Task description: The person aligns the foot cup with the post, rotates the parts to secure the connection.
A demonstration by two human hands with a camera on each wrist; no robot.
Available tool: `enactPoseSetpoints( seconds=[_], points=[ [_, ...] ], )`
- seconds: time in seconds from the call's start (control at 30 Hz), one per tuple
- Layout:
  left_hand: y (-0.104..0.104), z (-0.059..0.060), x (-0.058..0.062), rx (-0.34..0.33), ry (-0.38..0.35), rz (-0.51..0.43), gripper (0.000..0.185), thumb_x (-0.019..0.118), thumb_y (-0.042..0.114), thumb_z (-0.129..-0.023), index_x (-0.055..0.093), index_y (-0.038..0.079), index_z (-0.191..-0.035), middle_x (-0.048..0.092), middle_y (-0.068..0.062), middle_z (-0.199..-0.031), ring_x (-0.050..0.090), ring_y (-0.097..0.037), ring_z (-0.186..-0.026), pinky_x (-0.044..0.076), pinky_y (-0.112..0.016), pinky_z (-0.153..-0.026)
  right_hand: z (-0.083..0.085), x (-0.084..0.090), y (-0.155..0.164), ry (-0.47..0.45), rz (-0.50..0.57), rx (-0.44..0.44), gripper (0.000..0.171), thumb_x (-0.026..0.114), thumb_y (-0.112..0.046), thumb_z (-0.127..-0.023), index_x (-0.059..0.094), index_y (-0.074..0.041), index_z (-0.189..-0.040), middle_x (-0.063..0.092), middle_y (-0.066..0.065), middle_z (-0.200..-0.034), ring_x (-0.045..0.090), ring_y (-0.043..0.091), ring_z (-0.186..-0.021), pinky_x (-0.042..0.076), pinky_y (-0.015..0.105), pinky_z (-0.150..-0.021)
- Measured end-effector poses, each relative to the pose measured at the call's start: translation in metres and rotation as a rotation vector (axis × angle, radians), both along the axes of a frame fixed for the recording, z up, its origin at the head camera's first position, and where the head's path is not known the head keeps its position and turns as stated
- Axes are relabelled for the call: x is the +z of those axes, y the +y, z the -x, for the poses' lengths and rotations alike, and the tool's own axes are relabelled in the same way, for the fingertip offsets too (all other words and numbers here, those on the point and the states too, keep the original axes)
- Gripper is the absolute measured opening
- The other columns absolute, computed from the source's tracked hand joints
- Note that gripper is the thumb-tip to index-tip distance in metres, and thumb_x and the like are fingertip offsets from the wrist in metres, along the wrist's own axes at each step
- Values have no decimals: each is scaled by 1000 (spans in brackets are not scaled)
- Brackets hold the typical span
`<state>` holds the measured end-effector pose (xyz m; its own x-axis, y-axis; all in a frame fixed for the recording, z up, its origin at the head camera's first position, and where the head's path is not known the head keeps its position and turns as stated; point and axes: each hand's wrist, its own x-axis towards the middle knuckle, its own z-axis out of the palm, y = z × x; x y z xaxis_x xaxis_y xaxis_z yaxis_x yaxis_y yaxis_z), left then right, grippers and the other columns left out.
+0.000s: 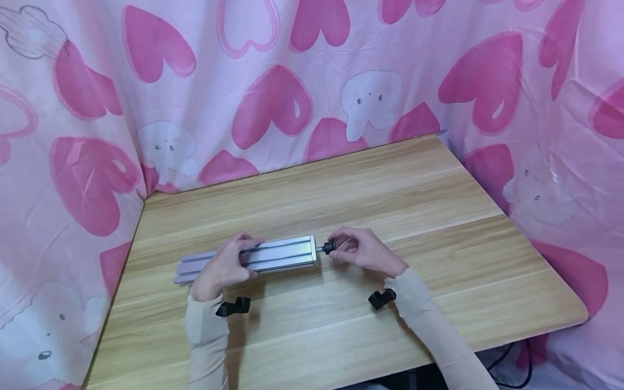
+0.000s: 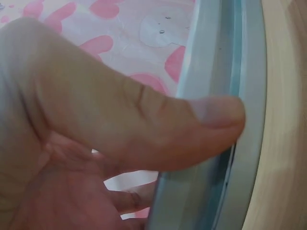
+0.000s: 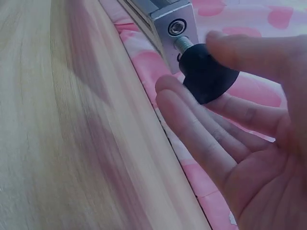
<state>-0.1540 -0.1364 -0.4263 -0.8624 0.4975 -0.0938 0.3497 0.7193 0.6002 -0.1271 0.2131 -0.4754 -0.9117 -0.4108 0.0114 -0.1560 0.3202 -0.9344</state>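
A short silver aluminium profile [image 1: 285,252] lies across the wooden table [image 1: 370,184]. My left hand [image 1: 225,265] grips it at the middle, fingers over the top and thumb [image 2: 158,127] pressed along its side [image 2: 244,57]. A black foot with a threaded stud [image 1: 329,247] sits at the profile's right end. My right hand [image 1: 361,250] pinches that foot between thumb and fingers. In the right wrist view the foot [image 3: 207,72] has its stud in the hole of the end face [image 3: 175,28], with a little thread still showing.
Pink cloth with hearts [image 1: 273,103] hangs close behind and on both sides of the table. A small black piece sits by each wrist [image 1: 234,306] [image 1: 382,298]. The table's rounded front right corner [image 1: 580,314] is near, with dark cables [image 1: 512,368] below it.
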Motion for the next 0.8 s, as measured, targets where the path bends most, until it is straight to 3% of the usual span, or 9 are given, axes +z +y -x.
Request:
enactPoseSetpoints(
  seconds=[0.1, 0.3, 0.57, 0.8],
  points=[
    [0, -1, 1, -1, 0, 3, 71, 79, -2, -65, 64, 1, -134, 60, -12, -118, 54, -27, -101, 47, -41, -86, 0, 1, 0, -24, -6, -2, 39, 73, -24, -93, 67, -1, -124, 75, 10, -103, 73, 22, -91, 58, 27, -82],
    [2, -1, 1, -11, 27, 5, 70, 80, -3, -64, 65, 0, -132, 61, -11, -116, 55, -26, -100, 47, -41, -85, 0, 1, 0, -147, 77, 29, 35, 61, -30, -101, 70, 1, -113, 74, 24, -95, 75, 34, -79, 61, 39, -71],
    [2, -2, -2, -6, 28, -7, 71, 80, -4, -63, 64, -2, -132, 61, -11, -115, 54, -25, -99, 46, -37, -84, 1, -2, -4, -187, 37, 33, 36, 52, -29, -105, 71, 2, -109, 75, 20, -89, 75, 29, -74, 61, 37, -67],
    [3, -2, 0, -3, 19, 1, 72, 80, -3, -63, 64, -1, -133, 61, -10, -116, 54, -25, -100, 46, -38, -85, 1, -3, -8, -219, 14, -13, 60, 46, -43, -106, 71, 10, -92, 74, 15, -74, 73, 29, -63, 59, 40, -59]
  ],
)
